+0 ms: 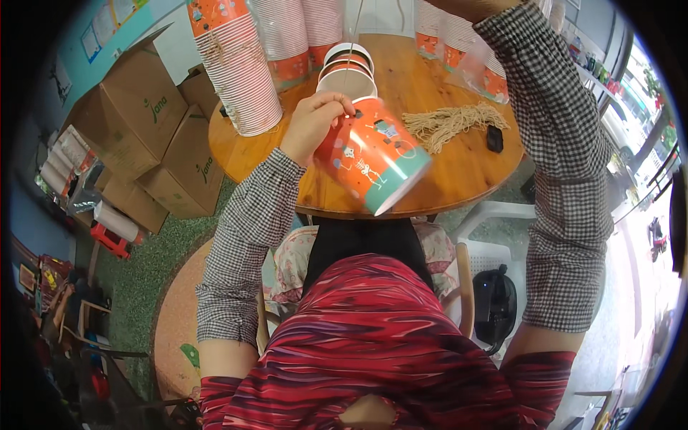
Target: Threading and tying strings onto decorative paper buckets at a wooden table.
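My left hand (317, 123) is closed at the rim of an orange and teal paper bucket (376, 150) printed with small skeleton figures. The bucket tilts over the near part of the table, its base toward me. A thin cord (349, 57) runs from beside my left fingers up past the top edge of the view. Behind the hand, more paper buckets (347, 80) lie in a row with a white inside showing. My right hand (469, 7) is raised at the top edge, its fingers cut off, so what it holds is hidden.
On the round wooden table (459, 175) lie a bundle of beige cords (455, 123) and a small black object (494, 139). A tall bucket stack (240, 79) stands at left, with plastic-wrapped stacks (287, 43) behind. Cardboard boxes (143, 107) sit left; a white chair (494, 251) holds a black bag (494, 308).
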The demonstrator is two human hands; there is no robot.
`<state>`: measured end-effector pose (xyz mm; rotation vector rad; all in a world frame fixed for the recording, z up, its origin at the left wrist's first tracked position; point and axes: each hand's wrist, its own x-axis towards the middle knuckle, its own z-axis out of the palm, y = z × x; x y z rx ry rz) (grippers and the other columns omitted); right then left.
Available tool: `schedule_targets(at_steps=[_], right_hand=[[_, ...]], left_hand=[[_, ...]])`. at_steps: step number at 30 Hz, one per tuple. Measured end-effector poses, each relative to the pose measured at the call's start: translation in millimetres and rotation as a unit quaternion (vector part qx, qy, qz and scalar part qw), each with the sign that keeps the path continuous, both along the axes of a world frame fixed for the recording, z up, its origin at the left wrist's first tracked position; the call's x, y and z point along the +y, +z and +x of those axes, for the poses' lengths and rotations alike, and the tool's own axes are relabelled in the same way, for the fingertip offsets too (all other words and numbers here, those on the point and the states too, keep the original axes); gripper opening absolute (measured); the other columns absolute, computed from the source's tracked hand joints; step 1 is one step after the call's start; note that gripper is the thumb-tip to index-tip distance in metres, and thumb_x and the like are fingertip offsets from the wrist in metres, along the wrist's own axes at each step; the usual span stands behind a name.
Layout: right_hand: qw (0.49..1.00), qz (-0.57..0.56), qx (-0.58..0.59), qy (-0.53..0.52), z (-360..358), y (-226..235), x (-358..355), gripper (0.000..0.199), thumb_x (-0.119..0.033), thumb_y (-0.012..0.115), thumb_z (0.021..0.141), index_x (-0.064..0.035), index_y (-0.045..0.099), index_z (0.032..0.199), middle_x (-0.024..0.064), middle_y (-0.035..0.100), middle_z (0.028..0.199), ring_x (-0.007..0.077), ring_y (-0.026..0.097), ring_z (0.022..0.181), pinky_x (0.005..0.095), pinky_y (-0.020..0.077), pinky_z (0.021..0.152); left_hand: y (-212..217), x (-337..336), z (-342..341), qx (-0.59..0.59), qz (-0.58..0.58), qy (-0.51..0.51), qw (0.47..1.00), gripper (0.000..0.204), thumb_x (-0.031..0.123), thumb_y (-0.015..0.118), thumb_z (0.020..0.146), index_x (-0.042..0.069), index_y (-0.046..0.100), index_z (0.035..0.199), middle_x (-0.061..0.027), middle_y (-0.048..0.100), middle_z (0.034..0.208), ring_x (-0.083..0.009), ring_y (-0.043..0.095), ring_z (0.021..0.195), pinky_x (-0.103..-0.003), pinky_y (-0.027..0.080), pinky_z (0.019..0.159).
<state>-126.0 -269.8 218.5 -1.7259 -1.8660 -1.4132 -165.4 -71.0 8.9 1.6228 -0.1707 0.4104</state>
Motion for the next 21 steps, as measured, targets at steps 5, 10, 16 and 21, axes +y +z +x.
schedule_targets(at_steps=[5,10,16,21], right_hand=[[0.992,0.009,0.013,-0.127,-33.3,4.2,-47.0,0.008,-0.006,0.06,0.085,0.0017,0.058,0.084,0.0108,0.058,0.072,0.0201,0.058,0.063,0.0306,0.0465,0.057],[0.993,0.0,0.102,-0.052,-50.3,-49.8,-74.9,0.009,-0.004,0.065,0.081,-0.0005,0.061,0.089,0.0075,0.058,0.075,0.017,0.058,0.067,0.0262,0.0465,0.063],[0.98,-0.022,0.191,-0.054,-74.9,-106.1,-100.9,0.011,0.001,0.065,0.078,-0.0019,0.057,0.086,0.0101,0.05,0.076,0.0254,0.051,0.066,0.0333,0.0401,0.058],[0.965,-0.002,0.252,-0.071,-90.6,-125.7,-114.9,0.01,0.0,0.065,0.078,-0.0023,0.059,0.086,0.0111,0.051,0.077,0.0285,0.055,0.069,0.0342,0.0444,0.06]], left_hand=[[0.9,-12.5,11.0,-0.147,0.089,0.034,0.984,0.015,0.007,0.051,0.088,-0.001,0.064,0.088,-0.0035,0.062,0.086,-0.0123,0.057,0.079,-0.025,0.045,0.077],[-17.0,-4.2,-2.4,-0.366,0.424,0.18,0.809,0.015,0.003,0.057,0.076,0.009,0.066,0.087,-0.0044,0.062,0.083,-0.0272,0.06,0.08,-0.039,0.045,0.076],[-57.4,-28.2,-31.5,-0.281,0.422,0.148,0.849,0.031,0.001,0.06,0.074,0.012,0.062,0.104,-0.0013,0.061,0.084,-0.0218,0.058,0.084,-0.04,0.039,0.087],[-81.1,-29.6,-39.3,-0.294,0.394,0.144,0.859,0.036,0.0,0.059,0.069,0.007,0.054,0.104,-0.0069,0.059,0.104,-0.027,0.056,0.097,-0.045,0.034,0.096]])
